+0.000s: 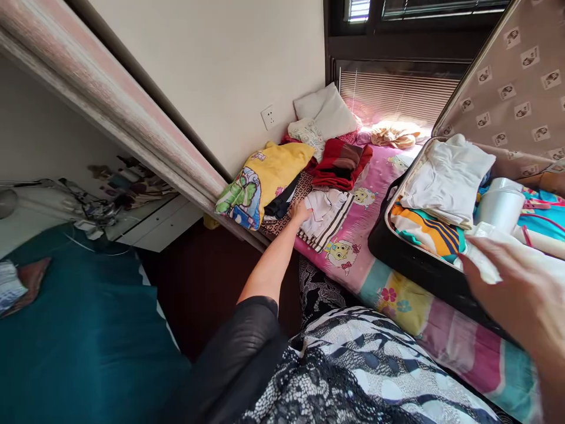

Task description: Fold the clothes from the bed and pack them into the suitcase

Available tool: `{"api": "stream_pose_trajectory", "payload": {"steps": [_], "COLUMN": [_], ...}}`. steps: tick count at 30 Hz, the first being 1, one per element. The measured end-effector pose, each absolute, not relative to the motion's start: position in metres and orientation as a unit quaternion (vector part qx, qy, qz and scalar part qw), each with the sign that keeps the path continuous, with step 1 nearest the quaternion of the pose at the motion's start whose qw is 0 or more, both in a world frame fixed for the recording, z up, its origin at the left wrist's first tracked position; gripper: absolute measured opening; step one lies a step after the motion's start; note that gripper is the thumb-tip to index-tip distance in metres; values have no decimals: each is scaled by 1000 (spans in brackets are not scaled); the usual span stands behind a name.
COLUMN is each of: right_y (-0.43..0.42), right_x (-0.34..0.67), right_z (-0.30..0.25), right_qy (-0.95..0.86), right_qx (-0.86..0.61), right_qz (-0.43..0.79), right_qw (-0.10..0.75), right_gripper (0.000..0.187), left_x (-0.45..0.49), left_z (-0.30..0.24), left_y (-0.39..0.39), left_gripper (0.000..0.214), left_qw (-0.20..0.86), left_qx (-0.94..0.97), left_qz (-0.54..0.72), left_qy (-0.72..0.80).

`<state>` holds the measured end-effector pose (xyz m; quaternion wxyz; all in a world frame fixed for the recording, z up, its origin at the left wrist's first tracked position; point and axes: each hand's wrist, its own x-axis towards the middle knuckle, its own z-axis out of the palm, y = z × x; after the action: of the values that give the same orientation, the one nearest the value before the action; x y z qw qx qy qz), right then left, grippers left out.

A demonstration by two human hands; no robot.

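Observation:
My left hand (pixel 301 211) reaches out across the bed and rests on a white and striped folded garment (pixel 325 217); its fingers are partly hidden in the cloth. A yellow cartoon-print garment (pixel 260 179) and a dark one (pixel 282 203) lie just left of it, a red folded garment (pixel 339 164) behind it. My right hand (pixel 516 288) hovers close to the camera over the open black suitcase (pixel 415 265), fingers stretched out, near a white cloth (pixel 483 259). Inside the case lie folded white clothes (pixel 448 176), a striped orange towel (pixel 424 232) and a white cup (pixel 501 206).
The bed has a pink cartoon sheet (pixel 375 265). White pillows (pixel 326 112) sit by the window blinds (pixel 397 94). A sliding wardrobe door frame (pixel 115 106) slants at left, with a teal surface (pixel 88 330) below it. The suitcase lid (pixel 516 88) stands up at right.

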<state>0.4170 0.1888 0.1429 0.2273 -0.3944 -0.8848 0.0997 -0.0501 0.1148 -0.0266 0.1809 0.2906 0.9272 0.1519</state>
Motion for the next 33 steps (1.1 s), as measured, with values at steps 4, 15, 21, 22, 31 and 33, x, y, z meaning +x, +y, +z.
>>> {"api": "stream_pose_trajectory", "payload": {"steps": [4,15,21,22,31,33], "right_y": [172,179,181,181,207,212], "right_x": [394,378,362,360,320,305], "right_z": [111,98,98,99,119,126], "right_qy": [-922,-925,-934,-936,-890,-855], "right_qx": [-289,-279,-257,-253,-225,-206], "right_qz": [35,121,130,132,321,407], "right_qw": [256,229,209,206,234,246], "right_gripper": [41,38,38,38,97,130], "left_x": [-79,-93,-60,-55,-20,0], "left_z": [-26,-6,5,9,147,186], "left_y": [127,132,123,116,45,43], "left_gripper": [86,75,58,55,36,43], "left_qw": [212,236,181,160,139,187], "left_qx": [260,298,370,389,587,620], "left_qz": [139,144,125,125,223,253], "left_qy": [932,914,903,899,766,719]}}
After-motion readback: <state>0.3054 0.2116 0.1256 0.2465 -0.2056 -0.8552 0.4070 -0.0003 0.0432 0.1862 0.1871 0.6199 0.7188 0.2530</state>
